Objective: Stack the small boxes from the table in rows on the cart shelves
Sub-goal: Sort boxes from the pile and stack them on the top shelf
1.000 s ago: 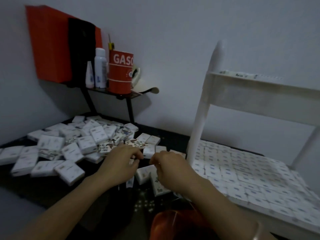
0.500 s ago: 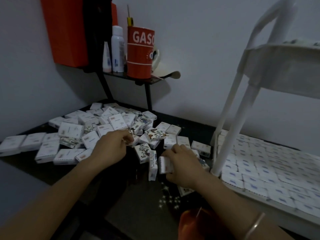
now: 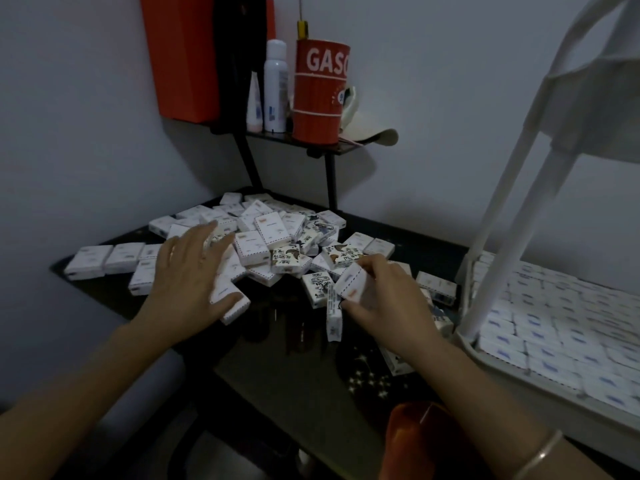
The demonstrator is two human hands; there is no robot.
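Observation:
A heap of small white boxes [image 3: 263,233] lies on the dark table [image 3: 294,368]. My left hand [image 3: 188,271] lies flat with spread fingers on the boxes at the heap's left side. My right hand [image 3: 384,299] grips one small white box [image 3: 351,281], lifted at the heap's front right; another box [image 3: 334,315] stands on edge just below it. The white cart [image 3: 491,258] stands at the right, and its lower shelf [image 3: 554,389] carries neat rows of boxes [image 3: 561,327].
A small black wall shelf [image 3: 311,140] above the table holds a red GASO can [image 3: 320,95], a spray bottle [image 3: 276,84] and a tube. A red box [image 3: 180,53] hangs at its left. An orange object [image 3: 415,441] sits near my right forearm.
My left hand opened and spread flat over the left boxes. My right hand lifted a box up off the table. The camera view shifted left and closer.

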